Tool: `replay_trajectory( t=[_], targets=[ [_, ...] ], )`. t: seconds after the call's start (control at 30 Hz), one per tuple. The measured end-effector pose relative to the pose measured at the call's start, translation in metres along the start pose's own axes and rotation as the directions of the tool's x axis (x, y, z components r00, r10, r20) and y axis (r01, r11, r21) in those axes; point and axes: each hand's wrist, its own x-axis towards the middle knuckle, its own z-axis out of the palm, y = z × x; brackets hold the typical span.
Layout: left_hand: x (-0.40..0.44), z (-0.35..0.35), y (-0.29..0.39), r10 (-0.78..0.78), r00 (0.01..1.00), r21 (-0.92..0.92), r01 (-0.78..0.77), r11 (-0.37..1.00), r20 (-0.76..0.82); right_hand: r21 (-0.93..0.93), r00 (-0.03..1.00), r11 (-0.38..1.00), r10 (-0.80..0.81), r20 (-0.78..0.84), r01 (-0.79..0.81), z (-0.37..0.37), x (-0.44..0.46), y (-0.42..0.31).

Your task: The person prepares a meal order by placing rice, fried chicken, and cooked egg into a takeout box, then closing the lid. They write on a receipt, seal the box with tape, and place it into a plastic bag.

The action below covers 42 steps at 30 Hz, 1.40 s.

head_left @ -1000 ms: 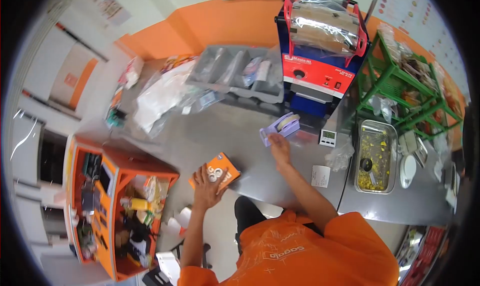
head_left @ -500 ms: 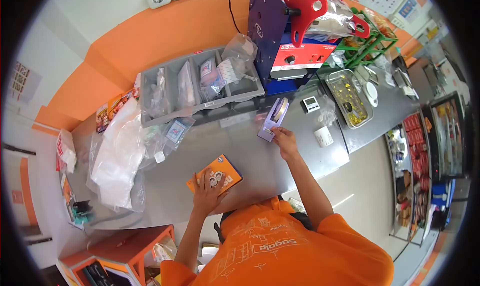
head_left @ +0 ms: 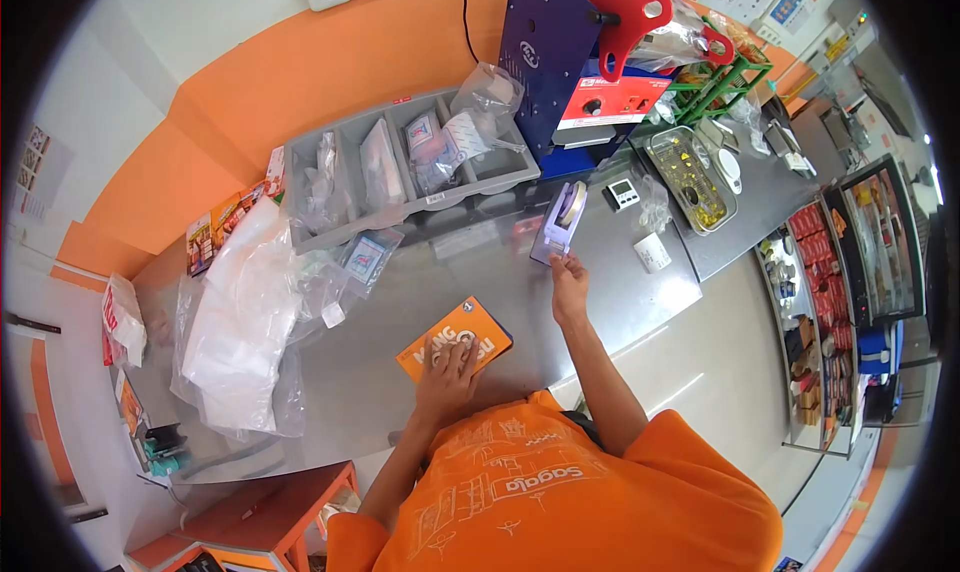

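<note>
Worktop: Metal worktop (head_left: 350, 392), reflective, running across the front of the person, with the wearer's orange shirt (head_left: 520, 482) at its near edge.
Orange box (head_left: 472, 321): Lying flat on the worktop near that edge, set at a slant; large white lettering on the upper face, partly covered.
Left hand (head_left: 448, 374): Resting palm down on the upper face of the orange box, fingers slightly spread over the lettering.
Right hand (head_left: 570, 287): At the near end of the tape dispenser, fingers drawn together; whether they pinch the tape or the body cannot be told.
Tape dispenser (head_left: 555, 236): Lilac, standing on the worktop beyond the orange box and to its right, well apart from it; tape roll (head_left: 574, 204) seated in the far part.
Timer (head_left: 622, 194): White housing, dark display, to the right of the tape dispenser.
Slip (head_left: 652, 254): White, near the worktop's right part, below a crumpled clear bag (head_left: 655, 210).
Grey bin (head_left: 400, 215): Divided into compartments holding plastic packaging, behind the tape dispenser and to its left.
Sealing machine (head_left: 545, 72): Blue with a red front panel, just right of the grey bin.
Plastic sheets (head_left: 245, 322): White, heaped at the worktop's left.
</note>
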Motion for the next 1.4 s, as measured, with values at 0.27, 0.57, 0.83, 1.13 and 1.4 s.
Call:
replay_trajectory(
  t=[0.27,0.57,0.83,1.13,1.4],
  targets=[
    [-0.014,0.001,0.000,-0.019,0.983,-0.138,-0.006,0.990,-0.180,-0.090,0.996,0.993,0.081,-0.020,-0.083,-0.012,0.013,0.022],
    [-0.030,0.011,-0.009,0.005,0.976,-0.143,-0.037,0.989,-0.219,-0.399,0.972,0.917,0.065,0.226,0.032,0.006,-0.104,-0.041],
    [-0.030,0.021,-0.001,-0.009,0.976,-0.105,-0.014,0.994,-0.216,-0.510,0.897,0.836,0.052,0.440,0.202,-0.008,-0.146,-0.038],
    [0.046,-0.008,0.004,0.240,0.967,-0.124,-0.229,0.965,0.085,-0.411,0.944,0.910,0.091,0.318,0.051,-0.032,-0.134,-0.047],
    [0.055,-0.005,0.000,0.318,0.926,-0.213,-0.276,0.937,0.203,-0.281,0.930,0.932,0.295,0.219,-0.229,-0.037,-0.159,-0.010]
  ],
)
